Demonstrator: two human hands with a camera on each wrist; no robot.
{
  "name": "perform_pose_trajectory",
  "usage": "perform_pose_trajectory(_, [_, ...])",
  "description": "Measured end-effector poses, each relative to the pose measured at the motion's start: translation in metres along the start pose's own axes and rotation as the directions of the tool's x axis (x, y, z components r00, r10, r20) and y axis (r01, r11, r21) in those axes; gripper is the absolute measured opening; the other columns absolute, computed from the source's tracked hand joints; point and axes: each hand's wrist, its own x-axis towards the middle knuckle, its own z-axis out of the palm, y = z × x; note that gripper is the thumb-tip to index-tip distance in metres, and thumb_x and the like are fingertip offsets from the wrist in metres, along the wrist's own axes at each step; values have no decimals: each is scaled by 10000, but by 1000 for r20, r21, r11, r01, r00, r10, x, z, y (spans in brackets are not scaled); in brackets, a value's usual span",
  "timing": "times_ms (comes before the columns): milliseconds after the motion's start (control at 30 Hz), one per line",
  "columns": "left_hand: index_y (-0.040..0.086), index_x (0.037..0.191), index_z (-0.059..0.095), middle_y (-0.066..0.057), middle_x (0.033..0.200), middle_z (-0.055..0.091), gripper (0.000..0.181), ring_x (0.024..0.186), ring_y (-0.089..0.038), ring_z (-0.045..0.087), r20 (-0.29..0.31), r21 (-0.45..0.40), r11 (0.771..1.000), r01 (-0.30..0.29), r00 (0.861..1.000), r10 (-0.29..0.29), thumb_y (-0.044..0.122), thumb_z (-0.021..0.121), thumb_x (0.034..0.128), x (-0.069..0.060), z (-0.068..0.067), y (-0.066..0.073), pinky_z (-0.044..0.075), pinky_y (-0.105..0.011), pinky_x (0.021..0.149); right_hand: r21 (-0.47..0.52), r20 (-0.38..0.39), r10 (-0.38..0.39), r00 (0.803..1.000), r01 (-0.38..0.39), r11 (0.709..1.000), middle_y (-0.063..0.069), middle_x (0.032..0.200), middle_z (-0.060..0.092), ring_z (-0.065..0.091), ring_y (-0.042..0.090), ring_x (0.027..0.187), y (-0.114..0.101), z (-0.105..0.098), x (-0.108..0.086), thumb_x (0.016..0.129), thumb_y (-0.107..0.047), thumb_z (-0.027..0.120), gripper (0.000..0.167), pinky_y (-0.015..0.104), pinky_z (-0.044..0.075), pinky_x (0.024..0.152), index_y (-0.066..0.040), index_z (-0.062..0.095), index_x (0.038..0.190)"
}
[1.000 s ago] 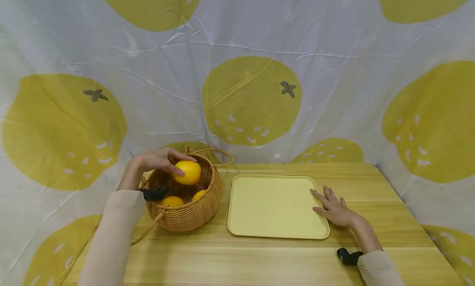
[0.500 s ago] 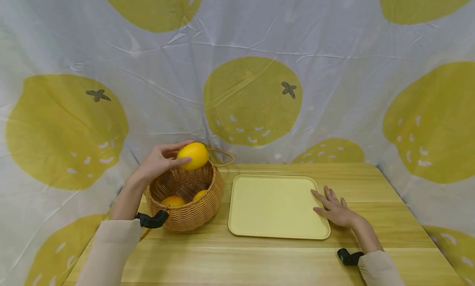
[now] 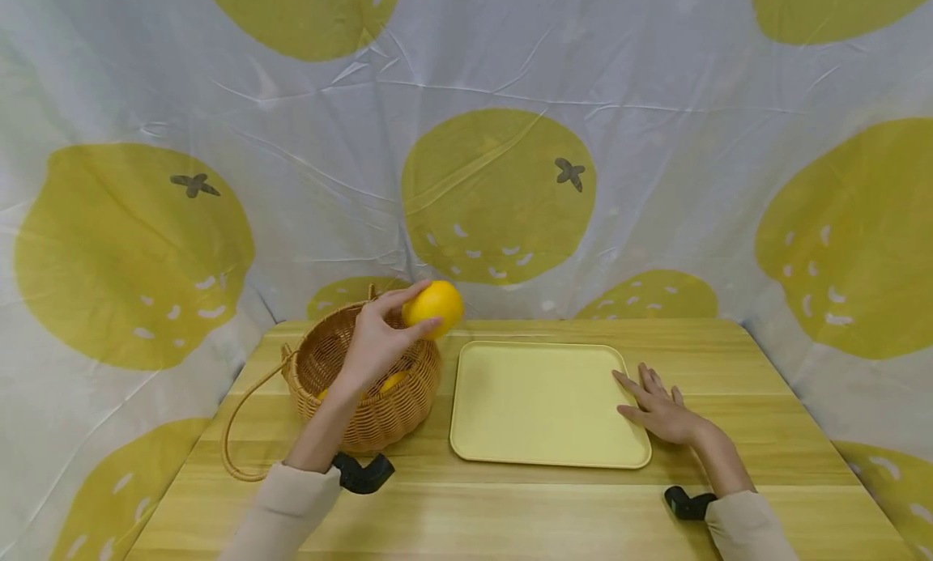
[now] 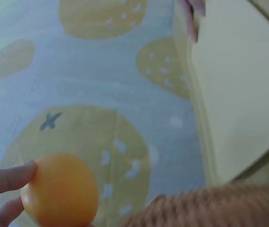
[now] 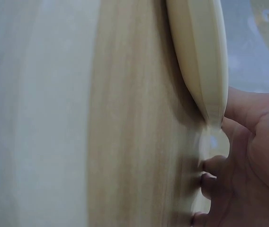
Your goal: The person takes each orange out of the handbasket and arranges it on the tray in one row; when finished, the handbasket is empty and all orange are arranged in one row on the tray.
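My left hand (image 3: 382, 334) pinches an orange (image 3: 435, 308) between fingers and thumb, above the right part of the wicker basket (image 3: 397, 415). The left wrist view shows the same orange (image 4: 61, 189) from close by, smooth and rounded. Inside the basket, another orange (image 3: 394, 380) shows, and one more is partly hidden behind my left wrist. To the basket's right, a pale yellow rectangular tray (image 3: 547, 403) lies flat, with nothing on it. My right hand (image 3: 659, 411) has its fingers spread and rests at the tray's right edge, thumb and a finger on the rim.
A wooden table (image 3: 510, 512) bears the basket and tray. One basket handle (image 3: 233, 431) hangs out to the left onto the tabletop. Behind the table hangs a cloth (image 3: 328, 180) printed with large lemons.
My left hand has lifted the orange out of the basket and carried it rightward, toward the tray. The right hand and the tray have stayed in place.
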Motion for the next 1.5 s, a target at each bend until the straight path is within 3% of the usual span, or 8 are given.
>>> perform_pose_trajectory(133, [220, 1422, 653, -119, 1390, 650, 567, 1132, -310, 617, -72, -24, 1000, -20, 997, 18, 206, 839, 886, -1, 37, -4, 560, -335, 834, -27, 2, 27, 1000, -27, 999, 392, 1620, -243, -321, 570, 1463, -1, 0, 0, 1092, -366, 496, 676, 777, -324, 1015, -201, 191, 1673])
perform_pose_trajectory(300, [192, 1400, 670, -126, 1344, 666, 557, 1195, -325, 586, -119, -65, 998, 3, 993, -11, 198, 849, 873, -1, 75, -11, 570, -443, 911, -64, 13, 97, 995, -96, 993, 413, 1623, -201, -245, 621, 1475, -15, -3, 0, 1091, -336, 508, 697, 801, -257, 1053, -55, 200, 1650])
perform_pose_trajectory(467, [170, 1371, 694, -169, 1344, 662, 536, 1245, -388, 572, -146, -65, 997, 42, 988, -52, 193, 856, 861, 7, 104, -23, 520, -565, 995, -80, 24, 141, 990, -139, 987, 404, 1637, -174, -215, 614, 1495, -24, -5, 0, 1089, -326, 516, 702, 803, -223, 1078, 0, 213, 1632])
perform_pose_trajectory(667, [105, 1357, 695, -165, 1344, 685, 535, 1245, -393, 592, -158, -52, 995, 90, 983, -97, 158, 857, 850, 14, 129, -47, 482, -559, 1041, -82, 22, 143, 989, -141, 987, 399, 1642, -170, -211, 611, 1498, -22, -5, 1, 1087, -315, 524, 699, 806, -217, 1078, -6, 217, 1633])
perform_pose_trajectory(933, [94, 1358, 689, -193, 1282, 694, 556, 1215, -387, 611, -193, 14, 986, 168, 968, -162, 149, 865, 834, 18, 150, -68, 442, -521, 1084, -75, 23, 144, 989, -142, 987, 395, 1641, -184, -226, 605, 1496, -23, -5, 1, 1092, -328, 511, 703, 799, -229, 1077, 2, 209, 1634])
perform_pose_trajectory(1133, [68, 1332, 704, -211, 1192, 696, 554, 1129, -394, 620, -241, 62, 984, 170, 959, -150, 111, 878, 807, 18, 158, -78, 453, -525, 1008, -67, 24, 134, 991, -133, 989, 401, 1636, -187, -228, 604, 1494, -20, -5, 1, 1094, -327, 506, 704, 799, -227, 1075, 0, 200, 1636])
perform_pose_trajectory(1400, [19, 1399, 640, -263, 1289, 639, 582, 1226, -437, 576, -237, 67, 984, 167, 960, -147, 79, 838, 855, 14, 160, -79, 435, -566, 1093, -67, 19, 138, 990, -136, 988, 404, 1639, -169, -208, 603, 1501, -22, -5, 0, 1089, -312, 517, 696, 801, -220, 1080, 3, 216, 1632])
perform_pose_trajectory(1500, [-12, 1416, 613, -275, 1304, 619, 591, 1239, -451, 569, -239, 79, 987, 140, 964, -117, 56, 819, 866, 12, 160, -82, 431, -578, 1101, -65, 20, 142, 990, -140, 988, 400, 1641, -168, -208, 604, 1502, -23, -4, 0, 1088, -310, 521, 695, 801, -219, 1083, 9, 222, 1628])
